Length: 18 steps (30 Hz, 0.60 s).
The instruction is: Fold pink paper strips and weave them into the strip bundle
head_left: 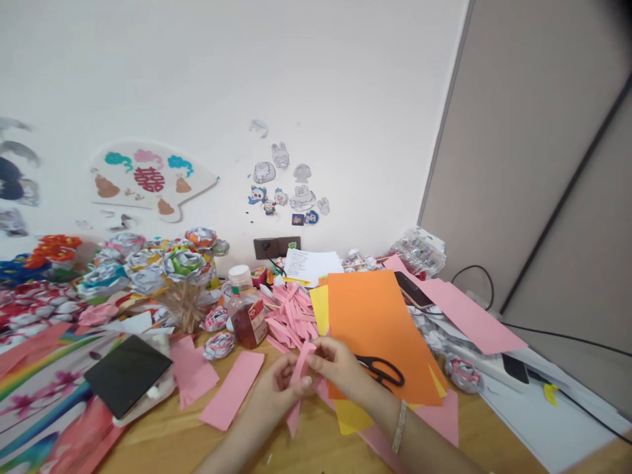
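Note:
A narrow pink paper strip [300, 370] is pinched between my two hands above the wooden table. My left hand [281, 382] grips it lower down with thumb and fingers, and its tail hangs below that thumb. Near the strip's upper end, my right hand [333, 362] closes on it; a bracelet circles that wrist. Just behind lies a heap of folded pink strips [293, 313]. To the left of my left hand rests a flat pink paper rectangle [233, 390]. Black-handled scissors [390, 372] lie on orange paper [370, 309], partly hidden behind my right forearm.
A bottle of reddish liquid [247, 319] stands behind my hands. Crumpled paper flowers [182, 263] crowd the left back, near a dark tablet-like device [128, 375]. On the right are a phone [412, 289], a pink sheet [474, 316], white papers [543, 421] and cables.

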Motion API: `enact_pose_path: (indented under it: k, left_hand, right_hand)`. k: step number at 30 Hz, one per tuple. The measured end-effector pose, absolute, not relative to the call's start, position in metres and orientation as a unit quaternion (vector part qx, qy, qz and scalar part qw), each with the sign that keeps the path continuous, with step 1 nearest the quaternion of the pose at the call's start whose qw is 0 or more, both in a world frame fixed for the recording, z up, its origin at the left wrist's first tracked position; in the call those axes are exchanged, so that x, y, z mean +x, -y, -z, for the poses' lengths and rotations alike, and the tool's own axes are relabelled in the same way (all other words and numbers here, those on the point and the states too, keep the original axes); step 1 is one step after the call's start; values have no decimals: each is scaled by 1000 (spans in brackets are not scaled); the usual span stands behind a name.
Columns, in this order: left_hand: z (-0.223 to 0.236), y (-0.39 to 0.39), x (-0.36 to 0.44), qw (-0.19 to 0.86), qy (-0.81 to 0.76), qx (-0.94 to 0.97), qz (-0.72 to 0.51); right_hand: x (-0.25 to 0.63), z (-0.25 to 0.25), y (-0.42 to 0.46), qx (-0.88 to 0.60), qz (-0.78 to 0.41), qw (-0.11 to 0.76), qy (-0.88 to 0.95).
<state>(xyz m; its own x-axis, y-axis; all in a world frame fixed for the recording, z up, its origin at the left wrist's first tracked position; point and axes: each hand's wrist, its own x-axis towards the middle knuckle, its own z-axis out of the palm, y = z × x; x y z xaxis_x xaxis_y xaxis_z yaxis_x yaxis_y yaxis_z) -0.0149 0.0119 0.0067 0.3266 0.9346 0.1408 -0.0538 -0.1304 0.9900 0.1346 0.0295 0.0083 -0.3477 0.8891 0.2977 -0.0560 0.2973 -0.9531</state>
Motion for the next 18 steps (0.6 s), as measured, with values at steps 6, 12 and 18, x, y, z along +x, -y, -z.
enact_pose_path:
  k: [6, 12, 18]
  left_hand:
    - [-6, -6, -15, 663, -355, 528, -394]
    - [-3, -8, -16, 708, -342, 516, -340]
    - [-7, -8, -19, 665, -353, 608, -253]
  right_hand:
    - [133, -10, -24, -335, -486, 486, 645]
    - [142, -24, -18, -285, -429, 422, 746]
    - [158, -32, -22, -232, -408, 287, 835]
